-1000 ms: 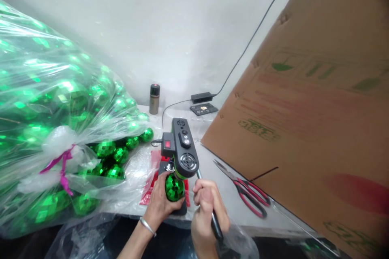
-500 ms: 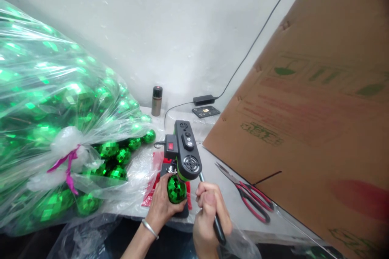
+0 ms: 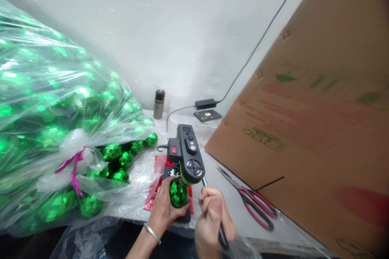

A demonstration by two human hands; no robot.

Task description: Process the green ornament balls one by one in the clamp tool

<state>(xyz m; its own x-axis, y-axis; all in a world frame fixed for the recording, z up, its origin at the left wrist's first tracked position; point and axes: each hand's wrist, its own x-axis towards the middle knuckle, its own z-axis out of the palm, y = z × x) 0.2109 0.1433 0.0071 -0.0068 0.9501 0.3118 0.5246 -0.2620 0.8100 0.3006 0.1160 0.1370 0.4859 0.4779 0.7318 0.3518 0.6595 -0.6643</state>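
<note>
My left hand (image 3: 163, 205), with a bangle on its wrist, is closed around a shiny green faceted ball ornament (image 3: 178, 193). The ball sits under the front end of a small black bench drill press (image 3: 192, 153) that has a red switch on its side. My right hand (image 3: 213, 218) grips the drill press's lever handle (image 3: 223, 238), a metal rod with a black grip. The drill's tip and where it meets the ball are hidden by the machine's head. A red plastic sheet (image 3: 150, 203) lies under the machine's base.
On the left bulges a clear plastic bag (image 3: 75, 141) of green balls, tied with pink string. Scissors (image 3: 249, 200) with red and black handles lie right, beside a large cardboard box (image 3: 304, 129). Behind are a small canister (image 3: 159, 104), a power adapter (image 3: 205, 103) and a phone (image 3: 208, 115).
The whole view has shifted slightly, so everything appears a little lower and to the right. Both hands keep the same holds on the ball and the lever.
</note>
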